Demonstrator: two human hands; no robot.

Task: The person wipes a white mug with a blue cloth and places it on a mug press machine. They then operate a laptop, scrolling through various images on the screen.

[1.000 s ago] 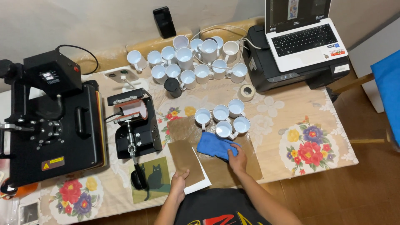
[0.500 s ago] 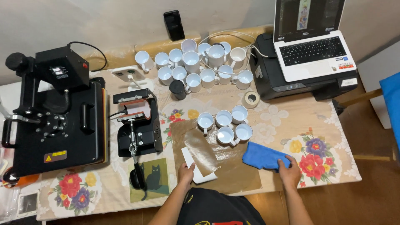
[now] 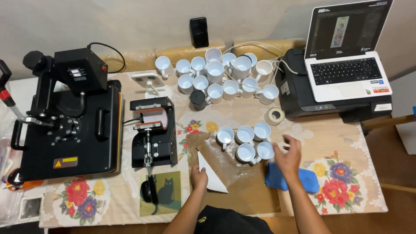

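Observation:
My left hand grips the near edge of a white sheet that lies on brown paper on the table. My right hand hovers open with fingers spread, above a blue cloth lying flat on the table and just right of a cluster of several white mugs. It holds nothing.
A large black flat heat press stands at the left, a black mug press beside it. Many white mugs and one black mug stand at the back. A tape roll, printer and open laptop sit on the right.
My right hand carried the blue cloth from the middle to the right, let it go on the table, and has lifted toward the mug cluster. My left hand stayed on the white sheet.

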